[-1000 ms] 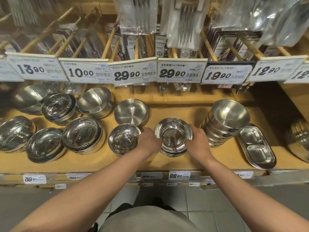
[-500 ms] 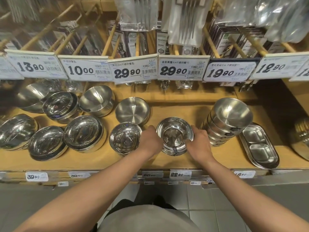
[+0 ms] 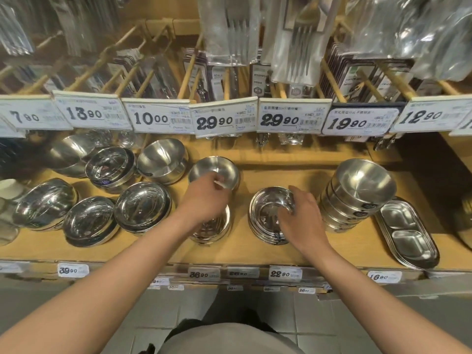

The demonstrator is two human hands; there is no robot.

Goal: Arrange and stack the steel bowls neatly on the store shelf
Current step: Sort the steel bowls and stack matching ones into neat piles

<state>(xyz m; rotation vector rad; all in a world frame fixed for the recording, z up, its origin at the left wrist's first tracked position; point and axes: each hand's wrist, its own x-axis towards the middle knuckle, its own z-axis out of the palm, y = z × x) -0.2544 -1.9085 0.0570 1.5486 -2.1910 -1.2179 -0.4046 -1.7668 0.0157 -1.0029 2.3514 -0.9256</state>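
A short stack of shiny steel bowls (image 3: 265, 218) sits at the middle front of the wooden shelf (image 3: 293, 254). My right hand (image 3: 302, 218) grips its right rim, fingertips curled inside the top bowl. My left hand (image 3: 205, 199) is off that stack and reaches back over a small shiny bowl (image 3: 213, 228). Its fingers curl over the near rim of a matte bowl (image 3: 213, 171) behind. A tall, leaning stack of matte bowls (image 3: 362, 186) stands to the right.
Several more shiny and matte bowls (image 3: 141, 205) crowd the shelf's left half. Stacked divided steel trays (image 3: 406, 233) lie at the far right. Price tags (image 3: 224, 120) and hanging cutlery packs (image 3: 229, 34) overhang the back. Bare wood lies between the matte bowl and the tall stack.
My left hand let go of the middle stack and moved up and left to the matte bowl behind. My right hand stayed on the stack, its fingers now inside the rim.
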